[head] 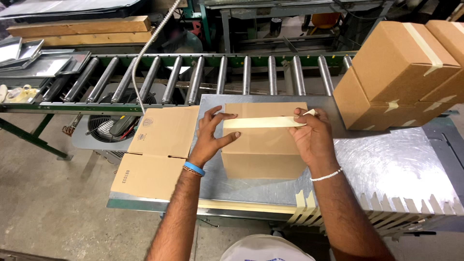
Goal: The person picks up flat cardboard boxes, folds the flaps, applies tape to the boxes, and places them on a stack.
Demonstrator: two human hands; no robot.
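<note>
A small brown cardboard box [263, 152] stands on the shiny metal table [386, 164] in front of me. A strip of pale masking tape [258, 123] lies across the box top. My left hand [212, 135] rests on the box's left side, fingers spread, thumb on the tape's left end. My right hand [311, 135] presses on the right side and pinches the tape's right end between thumb and fingers.
A flattened cardboard box [154, 154] overhangs the table's left edge. Taped boxes [401, 72] are stacked at the right. A roller conveyor [217, 75] runs behind. Several tape strips [401, 210] hang along the table's front edge. A fan [113, 123] sits below, and metal trays [43, 63] lie far left.
</note>
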